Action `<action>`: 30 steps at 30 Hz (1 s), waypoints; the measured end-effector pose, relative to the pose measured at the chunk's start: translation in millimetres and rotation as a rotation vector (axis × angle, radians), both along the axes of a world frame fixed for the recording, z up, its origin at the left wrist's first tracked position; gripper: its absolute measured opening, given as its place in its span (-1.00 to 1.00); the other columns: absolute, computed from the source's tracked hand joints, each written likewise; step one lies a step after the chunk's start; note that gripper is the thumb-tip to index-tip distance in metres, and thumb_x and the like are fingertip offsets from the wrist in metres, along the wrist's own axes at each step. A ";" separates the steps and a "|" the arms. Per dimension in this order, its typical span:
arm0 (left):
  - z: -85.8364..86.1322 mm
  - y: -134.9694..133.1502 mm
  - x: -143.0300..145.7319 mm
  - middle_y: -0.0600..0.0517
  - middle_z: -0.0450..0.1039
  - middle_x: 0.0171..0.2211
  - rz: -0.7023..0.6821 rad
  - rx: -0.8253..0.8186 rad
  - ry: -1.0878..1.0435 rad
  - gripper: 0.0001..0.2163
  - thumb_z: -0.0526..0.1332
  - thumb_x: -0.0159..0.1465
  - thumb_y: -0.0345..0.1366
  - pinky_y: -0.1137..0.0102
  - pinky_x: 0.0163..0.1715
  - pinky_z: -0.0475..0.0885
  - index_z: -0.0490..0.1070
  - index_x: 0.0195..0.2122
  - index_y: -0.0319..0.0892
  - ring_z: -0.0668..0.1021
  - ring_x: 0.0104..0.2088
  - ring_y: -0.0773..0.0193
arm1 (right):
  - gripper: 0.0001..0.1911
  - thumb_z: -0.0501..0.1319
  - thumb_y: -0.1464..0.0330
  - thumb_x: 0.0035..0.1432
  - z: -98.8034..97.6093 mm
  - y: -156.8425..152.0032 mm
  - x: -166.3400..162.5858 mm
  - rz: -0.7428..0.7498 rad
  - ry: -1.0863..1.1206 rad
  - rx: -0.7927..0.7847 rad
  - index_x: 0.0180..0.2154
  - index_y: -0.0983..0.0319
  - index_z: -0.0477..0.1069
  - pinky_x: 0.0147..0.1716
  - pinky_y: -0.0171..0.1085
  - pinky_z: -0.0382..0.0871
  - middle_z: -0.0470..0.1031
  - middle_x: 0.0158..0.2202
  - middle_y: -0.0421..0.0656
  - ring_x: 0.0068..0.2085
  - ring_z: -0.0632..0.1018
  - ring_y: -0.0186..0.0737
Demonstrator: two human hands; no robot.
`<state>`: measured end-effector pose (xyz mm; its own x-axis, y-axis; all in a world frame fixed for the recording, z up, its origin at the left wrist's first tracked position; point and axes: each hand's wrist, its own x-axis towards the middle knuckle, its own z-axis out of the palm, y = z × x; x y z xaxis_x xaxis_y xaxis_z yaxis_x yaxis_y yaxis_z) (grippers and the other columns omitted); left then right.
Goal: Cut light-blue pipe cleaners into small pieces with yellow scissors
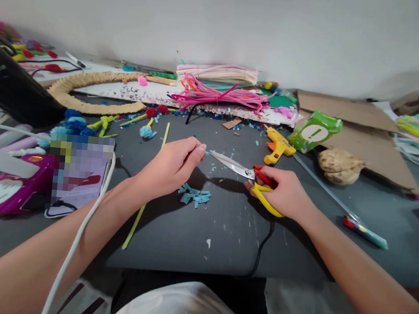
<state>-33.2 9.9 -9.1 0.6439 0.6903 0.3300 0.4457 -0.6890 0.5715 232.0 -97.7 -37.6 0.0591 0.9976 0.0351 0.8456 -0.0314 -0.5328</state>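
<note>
My right hand (pixel 283 190) is wrapped round the red and yellow handles of a pair of scissors (pixel 233 165). The blades look nearly together and point left, their tips just short of my left hand (pixel 175 166). That hand is closed in a pinch, with a sliver of light blue strip showing at the fingertips; most of it is hidden. Below the hand lies a small heap of cut light blue pieces (pixel 196 195), and tiny blue scraps are scattered under the blades. A yellow-green pipe cleaner (pixel 134 226) passes beneath my left wrist.
A yellow glue gun (pixel 278 146), a green packet (pixel 316 131) and cardboard (pixel 372 147) stand on the right. Pink pipe cleaners (pixel 220 97) lie at the back. On the left are a tan ring (pixel 63 93), a black cylinder (pixel 14 76) and a white cable (pixel 77 243) crossing my forearm.
</note>
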 end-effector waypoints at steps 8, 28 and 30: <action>0.4 -0.4 -0.4 0.08 0.33 -0.51 -0.011 -0.014 -0.002 -0.73 -0.02 0.43 -0.23 0.42 -0.44 0.25 0.34 -0.35 -0.20 0.37 -0.49 0.35 | -0.71 0.27 0.16 0.05 0.5 1.3 0.0 0.017 -0.027 0.006 -0.49 0.21 0.29 -0.50 -0.32 0.10 0.33 -0.51 -0.25 -0.48 0.25 -0.34; -1.0 -1.7 1.2 0.09 0.33 -0.50 0.002 -0.012 -0.041 -0.73 -0.01 0.44 -0.23 0.44 -0.42 0.25 0.35 -0.33 -0.22 0.38 -0.48 0.38 | -0.69 0.31 0.20 0.00 1.7 1.2 -0.9 0.000 0.016 -0.013 -0.51 0.21 0.23 -0.50 -0.34 0.10 0.29 -0.52 -0.27 -0.48 0.22 -0.35; -1.3 -1.7 1.1 0.09 0.33 -0.50 -0.001 -0.012 -0.044 -0.74 -0.01 0.44 -0.24 0.44 -0.42 0.25 0.35 -0.33 -0.22 0.38 -0.48 0.38 | -0.70 0.29 0.19 0.02 0.9 1.3 -0.5 0.003 0.007 -0.009 -0.50 0.21 0.25 -0.50 -0.33 0.09 0.32 -0.51 -0.25 -0.48 0.23 -0.35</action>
<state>-32.1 8.2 -10.4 0.6295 0.6937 0.3500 0.4194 -0.6825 0.5986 231.5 -96.4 -36.7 0.0560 0.9981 0.0255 0.8421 -0.0335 -0.5383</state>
